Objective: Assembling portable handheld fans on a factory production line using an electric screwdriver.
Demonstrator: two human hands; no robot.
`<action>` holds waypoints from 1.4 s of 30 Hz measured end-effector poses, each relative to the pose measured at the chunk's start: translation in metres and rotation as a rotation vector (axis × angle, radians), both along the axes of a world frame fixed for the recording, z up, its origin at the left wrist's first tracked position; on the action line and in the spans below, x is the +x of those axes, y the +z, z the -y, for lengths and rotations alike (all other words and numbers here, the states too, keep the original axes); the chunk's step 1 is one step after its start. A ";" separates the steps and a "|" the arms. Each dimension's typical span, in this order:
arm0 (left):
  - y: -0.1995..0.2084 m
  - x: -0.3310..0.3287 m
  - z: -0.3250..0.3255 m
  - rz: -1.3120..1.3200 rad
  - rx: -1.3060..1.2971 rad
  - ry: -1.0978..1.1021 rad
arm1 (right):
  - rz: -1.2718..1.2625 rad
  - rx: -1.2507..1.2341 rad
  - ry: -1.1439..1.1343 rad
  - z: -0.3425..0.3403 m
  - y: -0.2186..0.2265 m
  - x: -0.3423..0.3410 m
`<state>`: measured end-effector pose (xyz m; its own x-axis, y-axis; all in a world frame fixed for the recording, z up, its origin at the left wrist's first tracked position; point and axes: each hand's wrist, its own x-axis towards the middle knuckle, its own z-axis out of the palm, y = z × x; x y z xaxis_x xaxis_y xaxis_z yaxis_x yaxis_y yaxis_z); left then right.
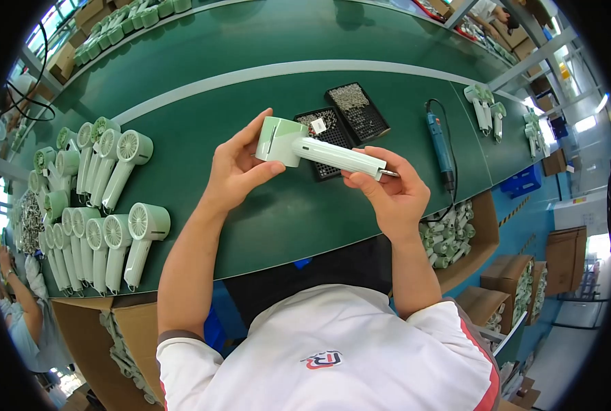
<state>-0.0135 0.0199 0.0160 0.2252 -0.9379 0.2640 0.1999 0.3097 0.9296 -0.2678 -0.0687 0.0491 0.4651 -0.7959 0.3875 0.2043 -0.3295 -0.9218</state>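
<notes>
Above the bench I hold a pale green hair dryer (pixel 285 142) level, its drum-shaped head to the left and its ribbed handle slanting down to the right. My left hand (pixel 235 164) is closed round the head, thumb below and fingers above. At the handle's far end my right hand (pixel 392 190) pinches with thumb and fingers, close to a small metal piece (pixel 389 172) that sticks out there. Behind the dryer lie two black trays (pixel 370 123) of small metal parts, the nearer one partly hidden by the handle. A small white label (pixel 318 126) rests on that tray.
Many similar dryers (pixel 117 233) stand in rows at the left on the green bench (pixel 278 219). A blue electric screwdriver (pixel 439 147) with a black cord lies at the right, with more dryers (pixel 480 106) beyond. Cardboard boxes (pixel 480 233) of green parts sit below the bench. Other people work nearby.
</notes>
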 end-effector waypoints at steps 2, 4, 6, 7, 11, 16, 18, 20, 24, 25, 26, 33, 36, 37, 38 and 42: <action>-0.001 -0.001 0.002 0.013 0.014 0.027 | 0.007 -0.016 0.008 0.000 -0.001 0.001; -0.003 0.000 0.003 0.022 -0.019 0.029 | 0.002 -0.001 -0.001 0.001 0.000 0.002; -0.003 0.001 0.003 0.026 -0.012 0.032 | 0.016 0.019 0.007 0.002 0.000 0.004; -0.003 0.001 0.002 0.025 -0.005 0.031 | 0.025 0.037 0.012 0.003 -0.001 0.005; -0.005 0.001 0.000 -0.018 -0.043 0.036 | -0.011 0.036 0.001 0.003 -0.003 0.006; -0.006 -0.001 0.002 -0.013 0.006 0.032 | -0.072 -0.003 0.044 0.012 -0.005 0.001; -0.004 -0.003 0.006 0.003 0.038 0.050 | -0.152 0.052 0.061 0.013 0.005 -0.001; -0.009 0.004 0.004 0.106 -0.005 0.069 | -0.439 -0.046 0.072 0.016 0.020 0.002; -0.003 0.002 -0.007 0.285 -0.018 0.112 | -0.632 -0.474 0.171 0.027 0.016 0.007; -0.005 -0.001 -0.006 0.286 -0.029 0.081 | -0.639 -0.470 0.139 0.028 0.017 0.004; -0.007 -0.004 -0.004 0.279 -0.060 0.102 | -0.649 -0.502 0.146 0.030 0.018 0.000; 0.001 -0.002 0.001 0.435 -0.176 0.202 | -0.661 -0.477 -0.478 0.125 0.066 -0.075; -0.009 0.000 0.002 0.429 -0.118 0.200 | -0.897 -0.558 -0.819 0.228 0.052 -0.144; -0.013 -0.002 0.007 0.422 -0.133 0.185 | -0.899 -0.621 -0.902 0.265 0.032 -0.172; -0.015 -0.003 0.008 0.418 -0.140 0.179 | -0.992 -0.614 -0.941 0.298 0.013 -0.193; -0.004 -0.014 0.007 0.774 -0.234 0.246 | -1.200 -0.611 -1.014 0.373 -0.046 -0.225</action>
